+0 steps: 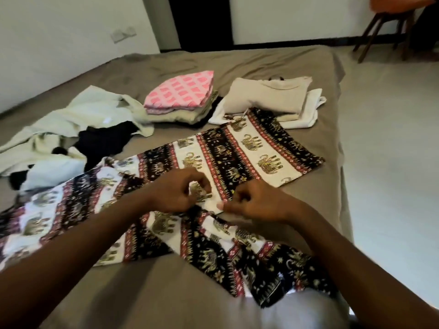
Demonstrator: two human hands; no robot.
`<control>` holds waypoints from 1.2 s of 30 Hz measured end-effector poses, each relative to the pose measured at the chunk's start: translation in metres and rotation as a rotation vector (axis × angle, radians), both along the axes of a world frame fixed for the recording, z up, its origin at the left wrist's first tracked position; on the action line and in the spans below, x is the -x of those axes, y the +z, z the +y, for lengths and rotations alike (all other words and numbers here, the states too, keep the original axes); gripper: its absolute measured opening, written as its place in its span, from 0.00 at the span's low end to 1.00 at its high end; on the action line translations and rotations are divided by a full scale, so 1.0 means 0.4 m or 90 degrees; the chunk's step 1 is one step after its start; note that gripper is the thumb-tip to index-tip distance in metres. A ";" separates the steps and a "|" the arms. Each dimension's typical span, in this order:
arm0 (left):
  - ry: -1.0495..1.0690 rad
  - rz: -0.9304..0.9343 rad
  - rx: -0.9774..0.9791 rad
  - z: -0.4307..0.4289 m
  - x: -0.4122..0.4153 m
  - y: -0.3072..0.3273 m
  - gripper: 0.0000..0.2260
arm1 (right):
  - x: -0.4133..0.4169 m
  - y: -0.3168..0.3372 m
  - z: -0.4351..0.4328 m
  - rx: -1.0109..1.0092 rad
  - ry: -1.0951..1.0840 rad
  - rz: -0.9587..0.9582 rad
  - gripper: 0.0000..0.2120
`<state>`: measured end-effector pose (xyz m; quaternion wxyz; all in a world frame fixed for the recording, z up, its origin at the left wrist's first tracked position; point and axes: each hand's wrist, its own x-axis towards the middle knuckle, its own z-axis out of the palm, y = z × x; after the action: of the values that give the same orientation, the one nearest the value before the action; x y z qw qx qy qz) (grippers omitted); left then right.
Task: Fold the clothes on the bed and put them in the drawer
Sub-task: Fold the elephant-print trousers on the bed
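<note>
Both forearms reach forward over the bed, wrists close together. The left hand point(180, 193) curls its fingers, seemingly pinching the black, white and red elephant-print cloth point(249, 148). The right hand point(256, 203) pinches the cloth's white edge just beside it. The cloth lies spread across the taupe-sheeted bed point(237, 60). Beyond sit 2 folded piles, a pink-patterned stack point(180, 93) and a beige pile point(266, 96). A loose heap of pale and black garments point(83, 119) lies left. A wooden chair point(384, 27) stands by the white wall.

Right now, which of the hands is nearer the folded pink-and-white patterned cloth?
Left. The left hand is directly on the near side of the folded pink-and-white patterned cloth; the right hand is offset further to the right.
</note>
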<state>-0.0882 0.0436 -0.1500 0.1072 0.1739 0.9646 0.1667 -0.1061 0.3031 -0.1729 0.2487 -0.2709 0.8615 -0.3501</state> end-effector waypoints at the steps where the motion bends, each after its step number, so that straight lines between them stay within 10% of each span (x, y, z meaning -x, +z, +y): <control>1: 0.003 -0.002 0.009 -0.022 -0.042 -0.015 0.17 | -0.028 -0.006 -0.021 -0.113 0.055 0.026 0.27; 5: 0.033 0.025 -0.009 -0.052 -0.158 -0.087 0.27 | -0.087 -0.014 -0.063 -0.225 0.075 0.225 0.15; 12: 0.060 0.115 -0.163 0.048 -0.127 -0.094 0.16 | -0.090 -0.052 -0.047 0.208 -0.128 0.060 0.06; 24: 0.402 0.048 -0.406 0.066 0.138 -0.003 0.06 | 0.039 0.024 0.076 0.394 -0.379 -0.457 0.27; 29: 0.497 0.070 -0.405 0.068 0.215 -0.038 0.09 | 0.099 0.010 0.165 0.369 -0.298 -0.305 0.12; 31: 0.412 0.087 -0.210 0.073 0.230 -0.056 0.13 | 0.106 0.003 0.175 0.330 -0.365 -0.216 0.10; 33: 0.262 0.137 -0.013 0.087 0.240 -0.078 0.22 | 0.100 -0.005 0.167 0.188 -0.365 -0.114 0.20; 36: 0.066 0.104 -0.043 0.130 0.243 -0.080 0.32 | 0.068 0.002 0.137 -0.035 -0.239 -0.008 0.33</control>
<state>-0.1854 0.0954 -0.1821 0.0135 0.1401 0.9716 0.1900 -0.1334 0.3579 -0.1719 0.1920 -0.0966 0.9043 -0.3687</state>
